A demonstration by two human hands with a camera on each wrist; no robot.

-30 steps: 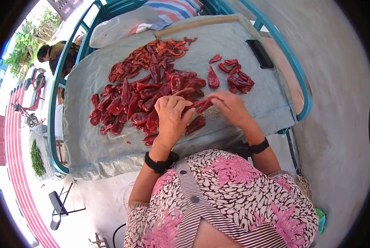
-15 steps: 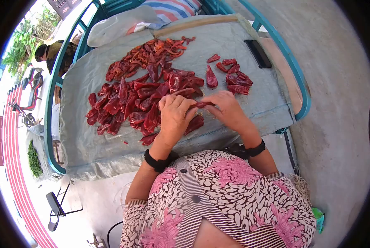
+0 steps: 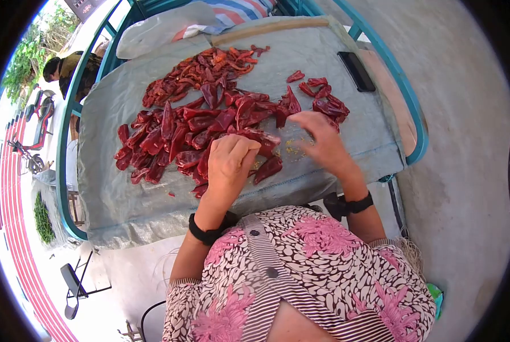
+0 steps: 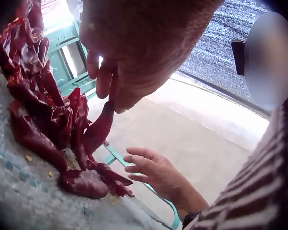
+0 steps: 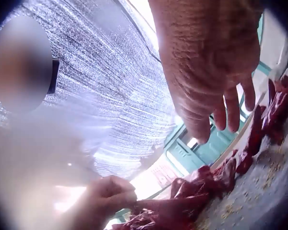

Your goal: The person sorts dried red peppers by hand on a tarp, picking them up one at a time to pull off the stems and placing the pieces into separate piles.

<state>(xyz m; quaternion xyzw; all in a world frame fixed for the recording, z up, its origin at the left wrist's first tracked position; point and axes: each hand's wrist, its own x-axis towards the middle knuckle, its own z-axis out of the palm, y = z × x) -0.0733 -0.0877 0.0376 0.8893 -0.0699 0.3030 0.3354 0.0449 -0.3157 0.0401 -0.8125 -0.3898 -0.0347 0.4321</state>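
Dried red peppers [image 3: 178, 131] lie in a large heap in front of both hands. My left hand [image 3: 229, 168] pinches the end of one red pepper [image 4: 100, 128], its fingers and thumb closed on it; the pepper's other end points toward the right side. My right hand [image 3: 323, 142] is raised over the sheet with fingers apart and nothing between them. Just beyond its fingertips is a dark red pepper piece [image 3: 282, 117], beside a small group of peppers [image 3: 330, 105]. Another whole pepper [image 3: 268, 170] lies close to the left hand's right side.
A grey sheet [image 3: 135, 214] covers the cart bed, framed by a teal rail [image 3: 420, 134]. Orange-red strips [image 3: 201, 71] are piled at the back. A black phone [image 3: 356, 71] lies back right, and yellow seeds [image 3: 294, 147] are scattered near the right hand. Another person [image 3: 75, 71] bends beyond the cart.
Both hands were at one pepper between them. The right hand has let go and moved away, and a pepper piece now shows beyond its fingertips. The left hand still holds a pepper.
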